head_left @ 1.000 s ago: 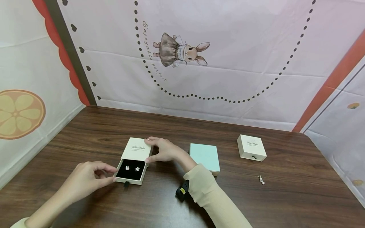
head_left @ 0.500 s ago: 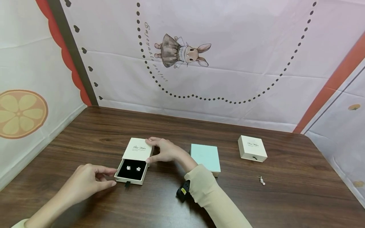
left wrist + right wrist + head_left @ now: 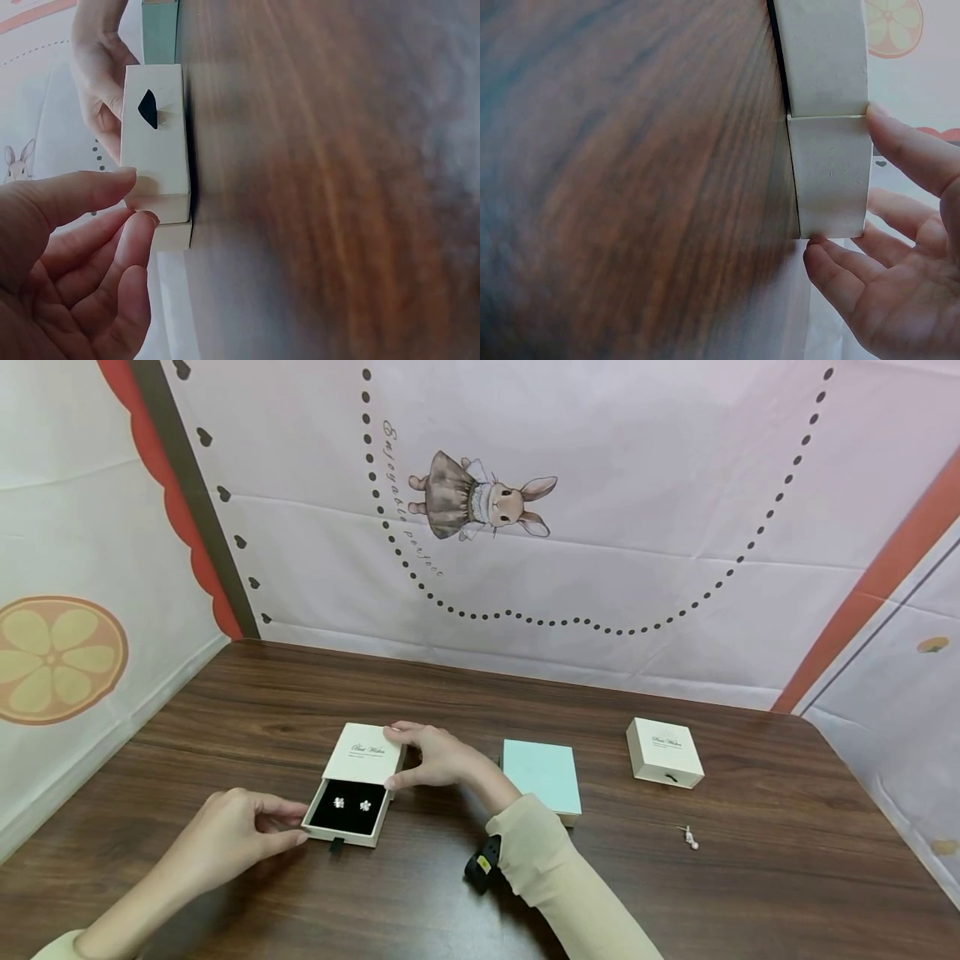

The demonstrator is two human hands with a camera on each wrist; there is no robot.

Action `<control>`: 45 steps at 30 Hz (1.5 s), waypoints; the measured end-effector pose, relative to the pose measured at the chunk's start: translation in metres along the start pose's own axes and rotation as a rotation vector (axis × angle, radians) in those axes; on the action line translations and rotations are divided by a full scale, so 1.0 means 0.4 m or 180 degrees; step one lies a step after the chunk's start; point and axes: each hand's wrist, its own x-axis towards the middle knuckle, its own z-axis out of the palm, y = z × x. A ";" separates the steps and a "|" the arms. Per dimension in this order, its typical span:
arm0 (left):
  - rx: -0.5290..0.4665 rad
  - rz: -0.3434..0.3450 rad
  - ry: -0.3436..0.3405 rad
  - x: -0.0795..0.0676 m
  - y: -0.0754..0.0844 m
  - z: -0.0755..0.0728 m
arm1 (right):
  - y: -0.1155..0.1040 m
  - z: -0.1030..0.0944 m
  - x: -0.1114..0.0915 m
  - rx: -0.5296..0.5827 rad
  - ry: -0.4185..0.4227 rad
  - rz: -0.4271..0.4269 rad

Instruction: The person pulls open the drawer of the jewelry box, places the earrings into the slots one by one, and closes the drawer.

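A cream jewelry box with "Best Wishes" on its lid stands at the left of the table. Its drawer is pulled out toward me. Two flower-shaped stud earrings sit on the black pad inside. My left hand holds the drawer's front left corner, thumb at the front face and fingers at the side, as the left wrist view shows. With my right hand I grip the box's outer sleeve, thumb at its near right edge and fingers at the far end. A black pull tab sticks out from the drawer front.
A pale mint box lies beyond my right forearm. Farther right stands another cream box, its drawer shut. A small pearl earring lies on the wooden table in front of it. A printed cloth hangs behind the table.
My left thumb slipped slightly off the drawer corner and came back to it. My right hand stays on the sleeve. The drawer and earrings look unmoved; the head view shifts a little.
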 end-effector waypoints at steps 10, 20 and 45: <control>0.0076 0.0007 -0.0013 0.013 -0.002 -0.003 | 0.001 0.001 -0.001 0.0001 -0.0007 -0.0003; 0.0026 -0.0005 -0.0032 0.024 -0.007 -0.008 | 0.003 -0.001 -0.003 0.0029 -0.0031 -0.0038; -0.0124 0.0097 -0.0014 0.046 -0.017 -0.018 | 0.004 -0.001 0.000 0.0093 -0.0053 -0.0124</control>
